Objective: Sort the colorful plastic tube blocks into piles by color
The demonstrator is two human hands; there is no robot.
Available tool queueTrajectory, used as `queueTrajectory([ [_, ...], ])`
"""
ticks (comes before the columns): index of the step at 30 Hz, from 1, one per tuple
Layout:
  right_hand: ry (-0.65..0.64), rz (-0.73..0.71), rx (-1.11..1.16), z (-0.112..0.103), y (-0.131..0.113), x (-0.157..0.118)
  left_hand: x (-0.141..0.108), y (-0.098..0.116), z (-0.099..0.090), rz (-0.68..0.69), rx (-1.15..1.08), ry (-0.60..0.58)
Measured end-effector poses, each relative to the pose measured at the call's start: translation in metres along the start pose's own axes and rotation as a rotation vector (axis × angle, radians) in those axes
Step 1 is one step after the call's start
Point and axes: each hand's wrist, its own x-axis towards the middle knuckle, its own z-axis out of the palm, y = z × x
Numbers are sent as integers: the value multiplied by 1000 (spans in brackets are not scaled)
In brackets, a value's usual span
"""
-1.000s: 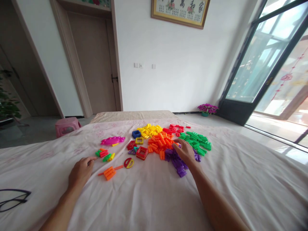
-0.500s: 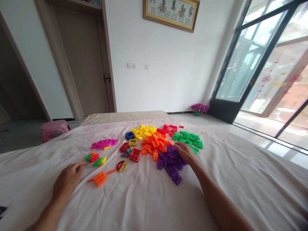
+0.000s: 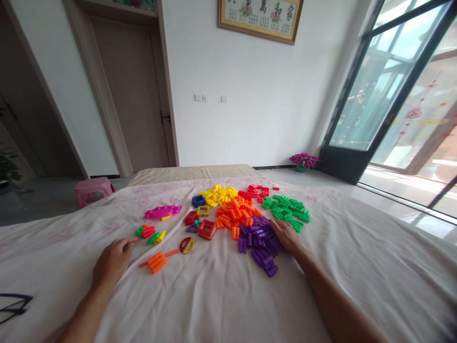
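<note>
My right hand [image 3: 286, 237] lies against the right side of a pile of purple pieces [image 3: 262, 238]; whether its fingertips grip one is hidden. Orange pieces [image 3: 235, 213], yellow pieces [image 3: 218, 195], green pieces [image 3: 287, 208] and red pieces [image 3: 257, 191] form piles beyond it. On the left, my left hand [image 3: 114, 257] rests on the cloth with its index finger stretched out and nothing in it. Close to that finger lie small red, green and yellow pieces [image 3: 149, 232]. Joined orange pieces [image 3: 156, 262] sit to its right.
A magenta toy [image 3: 162, 212], a blue square frame [image 3: 198, 200], a red square frame [image 3: 207, 229] and a red-yellow round piece [image 3: 187, 245] lie on the cloth [image 3: 214, 305]. Glasses [image 3: 14, 305] are at the left edge. A pink stool [image 3: 93, 190] stands beyond.
The whole view has shifted slightly, bringing more of the glasses in at the left. My right hand has moved a little down along the purple pile. My left hand stays beside the small pieces.
</note>
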Motion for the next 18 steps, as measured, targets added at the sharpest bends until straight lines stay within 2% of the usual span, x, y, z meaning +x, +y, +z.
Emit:
queueTrajectory([
  [2, 2, -38, 11, 3, -1, -2, -1, 3, -2, 8, -18, -7],
  [5, 100, -38, -41, 2, -12, -3, -3, 5, -4, 3, -37, -9],
  [7, 192, -77, -67, -2, -31, -4, -3, 4, -3, 0, -47, -12],
  [9, 213, -193, -25, -6, -63, -6, -3, 3, -3, 0, -55, -12],
  [11, 122, -343, 74, -3, -106, -11, -3, 2, -2, -5, -62, -12],
  [13, -61, -473, 184, 7, -154, -17, -3, 2, -2, -9, -71, -14],
  [15, -218, -578, 244, 27, -200, -22, -3, 3, -2, -15, -84, -21],
  [18, -318, -616, 274, 64, -259, -21, -3, 5, -4, -28, -107, -29],
])
